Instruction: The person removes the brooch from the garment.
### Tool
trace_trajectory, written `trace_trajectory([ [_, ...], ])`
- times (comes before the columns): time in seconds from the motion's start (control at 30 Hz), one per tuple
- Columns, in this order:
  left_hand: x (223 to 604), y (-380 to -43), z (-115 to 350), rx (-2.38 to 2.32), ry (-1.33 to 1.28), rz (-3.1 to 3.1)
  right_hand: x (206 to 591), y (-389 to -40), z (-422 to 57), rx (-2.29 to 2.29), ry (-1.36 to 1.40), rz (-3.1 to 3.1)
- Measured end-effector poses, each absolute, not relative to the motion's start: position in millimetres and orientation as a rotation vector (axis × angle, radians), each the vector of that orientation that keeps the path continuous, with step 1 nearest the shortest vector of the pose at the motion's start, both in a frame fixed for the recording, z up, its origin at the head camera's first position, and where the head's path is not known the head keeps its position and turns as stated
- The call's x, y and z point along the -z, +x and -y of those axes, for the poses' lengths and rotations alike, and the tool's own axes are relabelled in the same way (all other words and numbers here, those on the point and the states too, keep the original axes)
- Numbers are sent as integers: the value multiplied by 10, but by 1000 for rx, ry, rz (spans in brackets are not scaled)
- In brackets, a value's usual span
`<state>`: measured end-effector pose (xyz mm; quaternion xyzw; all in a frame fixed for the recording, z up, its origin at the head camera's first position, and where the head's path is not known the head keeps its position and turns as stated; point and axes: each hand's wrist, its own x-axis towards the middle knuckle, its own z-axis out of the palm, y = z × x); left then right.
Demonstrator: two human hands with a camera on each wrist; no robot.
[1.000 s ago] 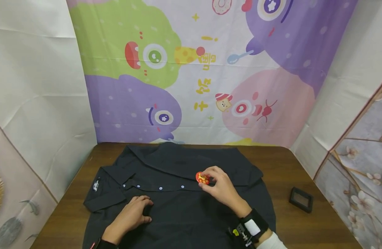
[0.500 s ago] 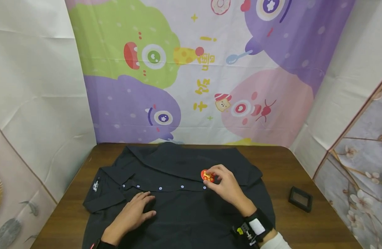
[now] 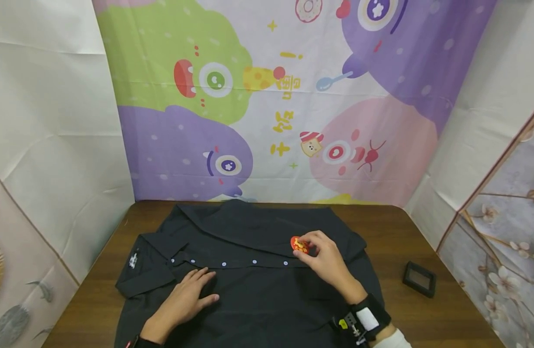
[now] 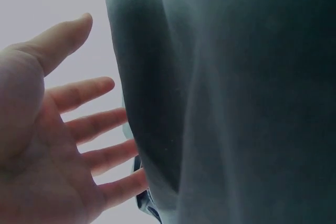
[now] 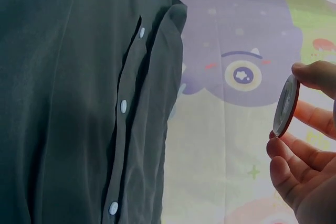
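Note:
A black shirt with a row of white buttons lies spread over the brown table. In the head view my left hand rests on its left front, fingers spread; the left wrist view shows that hand with fingers extended beside the fabric. My right hand pinches a round red and yellow badge above the shirt, right of the button row. From the right wrist view the badge is seen nearly edge-on, its pale back toward the shirt, between thumb and fingertips of the right hand.
A small black rectangular frame lies on the table to the right of the shirt. Behind the table hangs a cartoon-printed cloth, with pale curtains on either side.
My right hand has moved to the right with the badge, uncovering one more white button. My left hand has shifted slightly and its fingers are more spread.

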<state>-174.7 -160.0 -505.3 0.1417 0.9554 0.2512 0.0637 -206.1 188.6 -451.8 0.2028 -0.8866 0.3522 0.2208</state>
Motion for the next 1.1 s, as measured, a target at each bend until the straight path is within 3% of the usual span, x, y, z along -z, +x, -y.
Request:
trace_trajectory([
  [1.1, 5074, -1722, 1590, -696, 419, -2915, 4424, -2105, -2134, -877, 434, 2454],
])
